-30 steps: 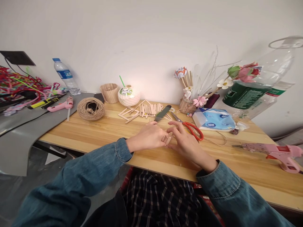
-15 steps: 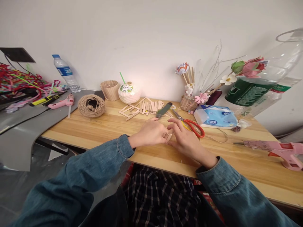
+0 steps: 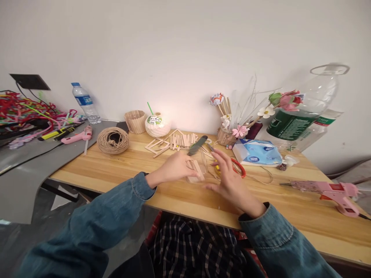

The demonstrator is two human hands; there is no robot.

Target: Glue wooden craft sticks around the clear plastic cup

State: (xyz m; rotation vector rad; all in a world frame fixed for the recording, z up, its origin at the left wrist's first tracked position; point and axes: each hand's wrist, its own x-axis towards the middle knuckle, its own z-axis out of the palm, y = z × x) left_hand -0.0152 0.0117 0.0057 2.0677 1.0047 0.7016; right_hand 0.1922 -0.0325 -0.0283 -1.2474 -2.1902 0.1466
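Observation:
My left hand (image 3: 177,168) is closed on a small piece of flat wooden craft sticks (image 3: 198,170), held low over the table; motion blurs it. To its right, my right hand (image 3: 229,183) is open, its fingers spread and holding nothing. Partly hidden behind those fingers are scissors with red handles (image 3: 239,168). A dark green flat tool (image 3: 198,144) rests just beyond my left hand. Behind it lie short craft sticks (image 3: 184,140) in a row, with stick frames (image 3: 156,144) beside them.
A twine ball (image 3: 113,141), a stick cup (image 3: 135,121) and a white coconut with a straw (image 3: 157,125) stand at left. Rightward are a flower holder (image 3: 226,136), a tissue pack (image 3: 257,151), a large bottle (image 3: 292,123) and a pink glue gun (image 3: 333,189).
My hands have drawn apart. My right hand has opened away from my left, and the wooden piece now shows more fully. The whole view has shifted slightly.

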